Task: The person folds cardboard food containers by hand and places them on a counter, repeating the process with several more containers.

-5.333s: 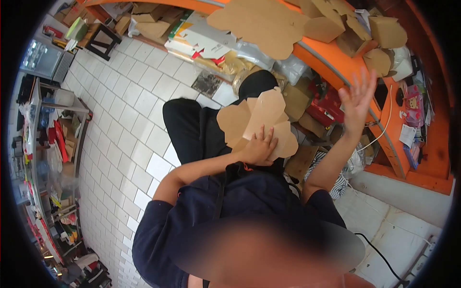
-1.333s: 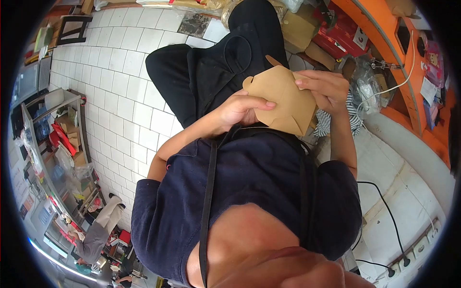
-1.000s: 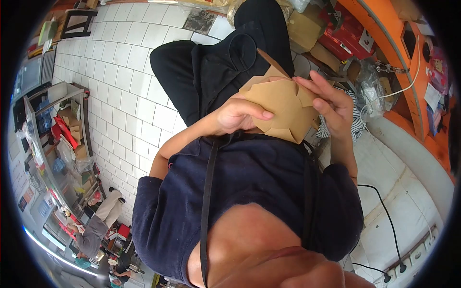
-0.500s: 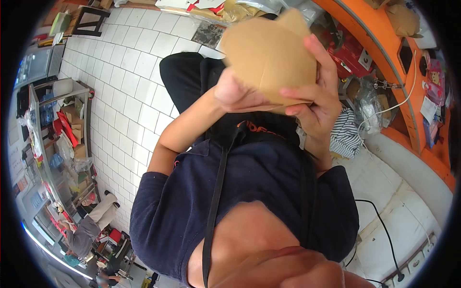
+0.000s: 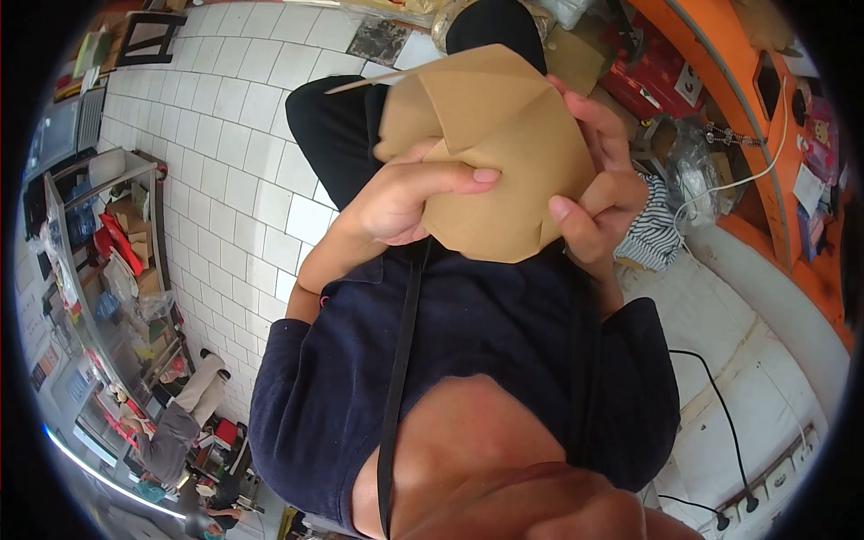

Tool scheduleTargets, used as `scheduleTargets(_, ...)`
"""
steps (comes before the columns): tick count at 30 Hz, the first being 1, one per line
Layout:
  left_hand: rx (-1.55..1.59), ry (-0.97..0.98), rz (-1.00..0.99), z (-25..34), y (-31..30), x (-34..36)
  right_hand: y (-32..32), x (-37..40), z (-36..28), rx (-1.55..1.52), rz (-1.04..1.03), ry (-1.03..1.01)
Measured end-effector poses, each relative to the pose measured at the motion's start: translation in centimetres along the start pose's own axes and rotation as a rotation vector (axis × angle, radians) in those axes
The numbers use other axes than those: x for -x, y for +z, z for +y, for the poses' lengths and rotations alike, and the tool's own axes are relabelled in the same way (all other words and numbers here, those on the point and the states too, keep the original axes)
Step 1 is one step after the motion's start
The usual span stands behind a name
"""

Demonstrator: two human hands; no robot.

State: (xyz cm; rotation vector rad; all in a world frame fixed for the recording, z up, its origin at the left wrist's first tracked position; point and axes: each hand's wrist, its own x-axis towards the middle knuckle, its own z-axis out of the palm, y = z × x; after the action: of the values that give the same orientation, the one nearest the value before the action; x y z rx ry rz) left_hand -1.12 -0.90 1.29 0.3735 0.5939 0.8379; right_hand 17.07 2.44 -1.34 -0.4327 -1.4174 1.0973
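A brown kraft paper box (image 5: pixel 504 193) with creased sides and loose flaps is held up before my chest, over my lap. My left hand (image 5: pixel 400 198) grips its left side, the thumb lying flat across the front and the other fingers hidden behind. At the right edge, my right hand (image 5: pixel 605 184) pinches the paper, its thumb near a lower crease and a finger reaching up along the side. One pointed flap (image 5: pixel 463 94) folds over the upper front, and a thin edge sticks out to the left.
An orange desk (image 5: pixel 720 81) curves along the right, holding a phone (image 5: pixel 768 85) and a white cable. Beneath it are a red box (image 5: pixel 643 81) and clear plastic bags (image 5: pixel 693 171). A loaded shelf rack (image 5: pixel 108 243) stands left, with another person (image 5: pixel 175 423) beyond it.
The paper box has come lower and turned, showing the flap on its front. My left thumb has moved onto its front face, and my right hand has shifted slightly down its edge.
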Motion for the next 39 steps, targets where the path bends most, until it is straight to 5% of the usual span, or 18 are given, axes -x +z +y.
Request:
scheduleTargets(2,0.032,-0.001,-0.006,-0.1,-0.1,0.0,-0.4,0.2,0.4,-0.157,0.017,0.029)
scheduleTargets(4,0.065,0.007,-0.009,-0.3,-0.1,0.0,-1.2,0.1,0.4,0.093,-0.209,-0.126)
scheduleTargets(10,0.154,-0.009,0.007,-0.8,-0.4,0.0,-0.1,-0.5,0.7,0.595,-0.167,-0.229)
scheduleTargets(13,-0.013,0.051,0.013,-0.7,-0.7,0.2,-0.1,-0.4,0.7,0.774,-0.235,-0.153)
scheduleTargets(15,-0.345,-0.140,-0.023,0.3,-1.9,0.0,0.1,-0.3,0.8,0.822,-0.299,-0.047)
scheduleTargets(17,-0.550,-0.393,-0.071,1.3,-1.4,-0.6,0.1,0.1,1.4,-0.278,-0.171,0.294)
scheduleTargets(18,-0.546,-0.393,-0.065,1.0,-1.6,-1.1,-1.0,-0.4,1.3,-0.283,-0.174,0.299)
scheduleTargets(20,-0.173,-0.531,-0.100,0.0,-3.1,-2.4,-3.8,-1.6,0.7,0.239,-0.744,0.620)
scheduleTargets(22,-0.080,-0.531,-0.175,-1.8,-4.5,-3.0,-3.6,-1.2,-0.3,0.356,-0.667,0.526)
scheduleTargets(24,0.676,-0.209,-0.676,-3.8,-5.2,-2.9,-3.4,-0.4,-1.2,0.443,-0.292,0.472)
scheduleTargets(25,0.151,-0.122,-0.408,-3.9,-4.8,-1.9,-3.9,-0.2,-1.2,0.448,-0.290,0.479)
scheduleTargets(26,0.053,-0.005,-0.473,-5.0,-5.5,-1.7,-4.7,0.2,-1.1,0.569,-0.318,0.460)
scheduleTargets(28,-0.414,-0.144,-0.312,-3.3,-2.3,-1.9,-6.0,1.2,-0.6,0.688,-0.353,0.452)
scheduleTargets(31,-0.254,-0.205,-0.127,-3.9,-1.9,-3.0,-7.4,2.6,0.4,0.704,-0.401,0.267)
scheduleTargets(39,0.038,-0.259,-0.115,-4.1,-2.7,-3.3,-8.0,2.6,0.9,0.519,-0.364,0.131)
